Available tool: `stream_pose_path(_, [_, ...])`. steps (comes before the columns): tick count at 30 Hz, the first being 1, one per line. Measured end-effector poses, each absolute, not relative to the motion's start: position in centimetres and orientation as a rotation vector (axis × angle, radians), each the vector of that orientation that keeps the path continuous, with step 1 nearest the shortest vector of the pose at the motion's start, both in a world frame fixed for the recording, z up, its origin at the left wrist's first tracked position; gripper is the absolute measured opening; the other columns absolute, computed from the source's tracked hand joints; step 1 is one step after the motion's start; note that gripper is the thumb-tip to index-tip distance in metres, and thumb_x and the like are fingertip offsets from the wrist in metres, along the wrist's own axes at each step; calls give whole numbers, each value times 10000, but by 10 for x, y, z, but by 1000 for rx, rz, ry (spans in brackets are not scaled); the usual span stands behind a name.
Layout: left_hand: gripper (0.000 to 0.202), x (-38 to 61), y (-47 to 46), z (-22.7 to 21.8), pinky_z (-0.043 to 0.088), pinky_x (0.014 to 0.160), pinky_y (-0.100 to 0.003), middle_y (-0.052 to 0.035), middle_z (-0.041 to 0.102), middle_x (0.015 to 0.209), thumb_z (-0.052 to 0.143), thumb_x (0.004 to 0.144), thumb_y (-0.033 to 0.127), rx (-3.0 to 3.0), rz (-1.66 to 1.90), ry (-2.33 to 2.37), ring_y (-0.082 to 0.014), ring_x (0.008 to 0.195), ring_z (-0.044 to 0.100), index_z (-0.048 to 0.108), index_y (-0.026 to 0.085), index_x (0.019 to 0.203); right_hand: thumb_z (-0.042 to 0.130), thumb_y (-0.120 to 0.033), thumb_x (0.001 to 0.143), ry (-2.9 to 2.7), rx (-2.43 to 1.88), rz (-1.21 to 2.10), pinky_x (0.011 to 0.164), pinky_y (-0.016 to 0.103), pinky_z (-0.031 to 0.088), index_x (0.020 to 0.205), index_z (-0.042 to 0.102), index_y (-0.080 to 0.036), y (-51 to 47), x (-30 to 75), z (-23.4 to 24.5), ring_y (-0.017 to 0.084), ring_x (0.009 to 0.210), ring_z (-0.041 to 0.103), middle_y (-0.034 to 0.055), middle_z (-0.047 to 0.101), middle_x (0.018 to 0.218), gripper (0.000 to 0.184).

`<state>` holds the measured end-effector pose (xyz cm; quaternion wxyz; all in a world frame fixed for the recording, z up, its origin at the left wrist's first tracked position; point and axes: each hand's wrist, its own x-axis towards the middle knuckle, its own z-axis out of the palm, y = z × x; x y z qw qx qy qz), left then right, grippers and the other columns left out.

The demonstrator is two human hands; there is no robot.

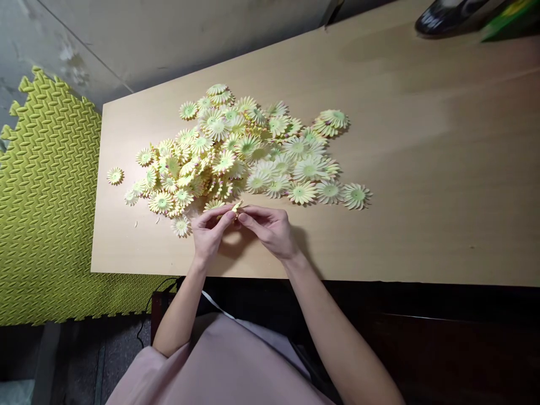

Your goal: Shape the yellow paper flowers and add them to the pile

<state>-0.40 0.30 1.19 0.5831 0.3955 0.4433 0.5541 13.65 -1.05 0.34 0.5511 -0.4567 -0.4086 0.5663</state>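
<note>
My left hand [207, 233] and my right hand [272, 230] meet near the front edge of the table, fingertips pinched together. Between them is a small pale yellow artificial flower [237, 207], mostly covered by thumbs and fingers. Just beyond my hands spreads a loose heap of daisy-like artificial flower heads [219, 129], cream and yellow with greenish centres, some showing purple petal tips. A white flower head [181, 226] lies close to my left hand. One flower head [356, 196] sits at the heap's right end.
The light wooden table [430, 202] extends to the right. Yellow-green foam matting [46, 202] stands along its left side. At the far right corner are a shiny black shoe [447, 19] and a green object [508, 21]. A grey wall [169, 39] rises behind.
</note>
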Motion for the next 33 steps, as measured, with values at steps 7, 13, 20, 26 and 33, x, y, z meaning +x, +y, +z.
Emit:
stream_pose_path(7, [317, -11, 3, 7, 619, 780, -270, -73, 775, 1108, 828, 769, 331, 997, 1140, 923, -182, 949, 740, 782, 241, 1070, 744, -451, 828, -1000, -1062, 1351, 704, 288, 597, 881, 784, -225, -11, 139, 0, 161, 712, 679, 28, 737, 784, 235])
stream_pose_path(13, [312, -13, 5, 4, 598, 798, -278, -65, 780, 1044, 857, 734, 334, 943, 1055, 874, -170, 898, 731, 794, 237, 1024, 724, -437, 845, -992, -1029, 1376, 672, 277, 568, 841, 752, -214, -13, 140, -2, 159, 707, 656, 18, 701, 767, 225])
stream_pose_path(20, [317, -12, 6, 9, 570, 723, -245, -51, 789, 923, 905, 659, 318, 774, 1099, 916, -131, 773, 708, 808, 215, 942, 705, -429, 871, -979, -966, 1409, 685, 275, 575, 833, 725, -206, -13, 137, 1, 131, 642, 627, 8, 676, 725, 227])
stream_pose_path(26, [372, -9, 7, 12, 557, 695, -233, -40, 782, 846, 942, 585, 324, 648, 1171, 958, -109, 708, 695, 801, 189, 903, 698, -437, 873, -932, -963, 1413, 697, 276, 578, 845, 694, -199, -12, 136, -3, 136, 680, 635, 15, 669, 761, 239])
stream_pose_path(33, [380, -11, 12, 9, 519, 740, -156, 21, 741, 813, 965, 551, 272, 507, 1361, 920, -44, 726, 671, 775, 210, 875, 724, -450, 829, -738, -1058, 1195, 543, 226, 519, 865, 689, -218, -8, 145, -3, 113, 611, 615, -5, 655, 741, 237])
